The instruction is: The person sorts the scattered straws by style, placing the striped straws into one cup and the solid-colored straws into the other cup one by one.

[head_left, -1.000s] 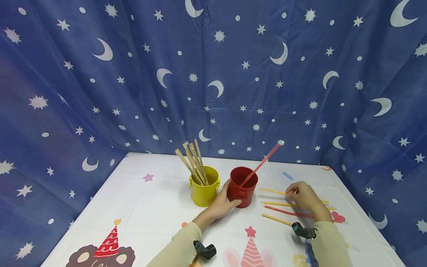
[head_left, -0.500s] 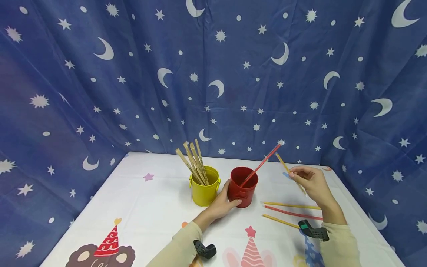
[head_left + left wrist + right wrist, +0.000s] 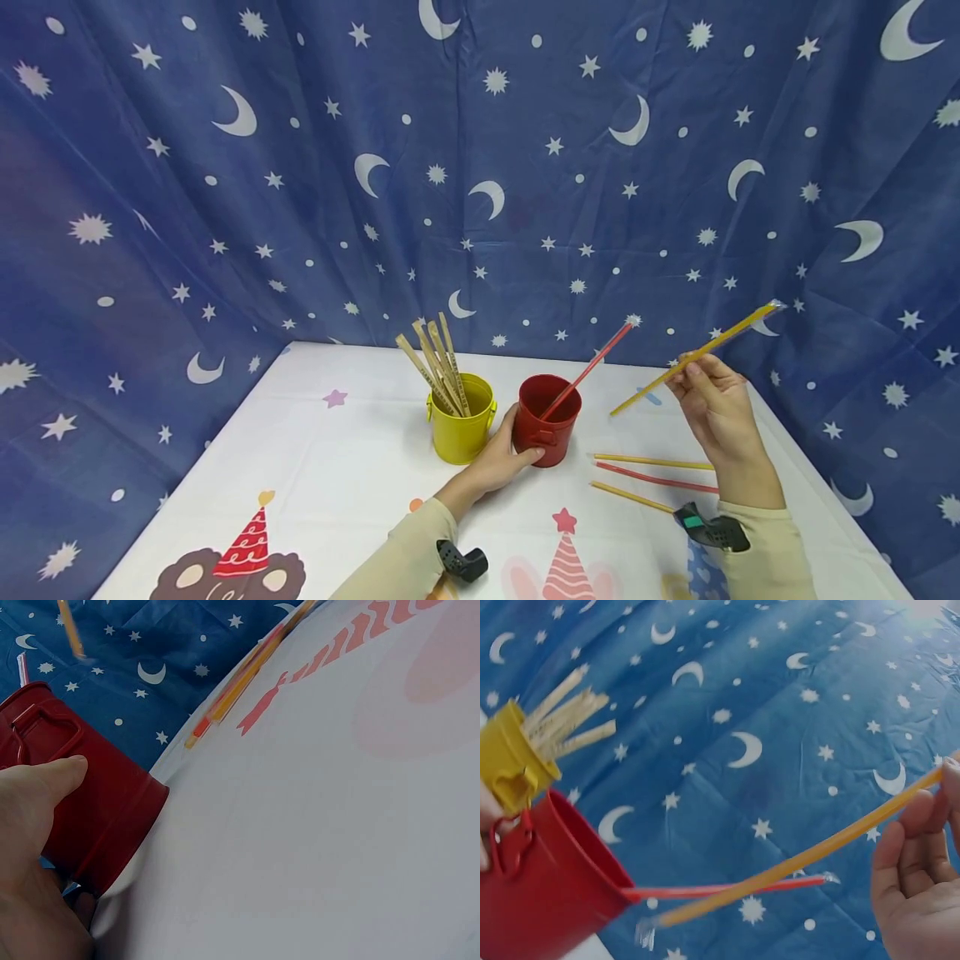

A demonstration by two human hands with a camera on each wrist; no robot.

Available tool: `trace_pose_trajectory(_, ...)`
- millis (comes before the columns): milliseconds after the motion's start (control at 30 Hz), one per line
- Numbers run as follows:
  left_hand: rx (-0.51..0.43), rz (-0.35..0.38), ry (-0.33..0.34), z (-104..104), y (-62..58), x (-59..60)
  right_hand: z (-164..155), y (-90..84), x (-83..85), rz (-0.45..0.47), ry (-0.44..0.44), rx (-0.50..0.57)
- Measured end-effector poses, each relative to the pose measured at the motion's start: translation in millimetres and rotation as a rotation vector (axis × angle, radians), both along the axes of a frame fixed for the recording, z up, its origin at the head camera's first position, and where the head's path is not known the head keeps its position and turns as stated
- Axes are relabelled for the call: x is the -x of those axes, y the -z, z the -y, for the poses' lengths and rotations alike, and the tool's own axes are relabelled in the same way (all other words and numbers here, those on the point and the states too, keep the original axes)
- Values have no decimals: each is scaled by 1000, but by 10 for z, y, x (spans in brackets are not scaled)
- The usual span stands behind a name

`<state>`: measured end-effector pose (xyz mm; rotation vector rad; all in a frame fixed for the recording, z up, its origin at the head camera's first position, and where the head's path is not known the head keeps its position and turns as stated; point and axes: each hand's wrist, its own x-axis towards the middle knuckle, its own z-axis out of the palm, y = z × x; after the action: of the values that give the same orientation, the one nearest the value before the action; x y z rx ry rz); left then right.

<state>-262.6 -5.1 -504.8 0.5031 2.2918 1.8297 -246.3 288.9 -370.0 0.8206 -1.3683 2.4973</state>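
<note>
Yellow straw [image 3: 693, 357], lifted off the tabletop [image 3: 337, 458] a moment ago, now slants in the air, pinched in the right hand's [image 3: 716, 408] grip; the left hand [image 3: 498, 458] grips the red bucket [image 3: 547, 417], so sorting continues.

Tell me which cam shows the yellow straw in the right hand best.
Head view: the whole yellow straw shows, pinched by the right hand above the table. Right wrist shows most of it, blurred at the tip. Left wrist catches only one end.
</note>
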Motion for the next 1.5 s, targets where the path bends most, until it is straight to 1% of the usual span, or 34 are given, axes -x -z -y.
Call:
trace_pose_trajectory(100,6,4,-3,-4,-4,5,-16,-26,6,10,-111,143)
trace_pose_trajectory(167,9,6,-5,-7,-9,6,-14,-33,10,47,-163,231)
trace_pose_trajectory(267,12,9,-6,-9,-10,7,0,-27,20,92,-263,374)
trace_pose_trajectory(367,1,5,0,-7,-8,3,40,0,25,121,-318,446)
trace_pose_trajectory(433,-5,3,5,-5,-2,4,86,28,35,144,-310,453)
trace_pose_trajectory(600,-5,7,14,4,11,5,253,129,83,221,-175,363)
trace_pose_trajectory(833,-6,-8,2,13,16,11,471,274,150,286,-84,290)
trace_pose_trajectory(1000,-1,5,4,4,15,14,577,340,170,337,43,192)
trace_pose_trajectory(1067,0,10,3,4,15,14,613,367,181,362,73,163)
trace_pose_trajectory(1200,-7,3,2,4,22,26,682,422,207,410,97,88)
trace_pose_trajectory(1333,-5,5,3,0,26,28,721,481,213,468,92,20)
trace_pose_trajectory(1500,-1,6,-1,-5,21,15,758,516,216,569,120,-66)
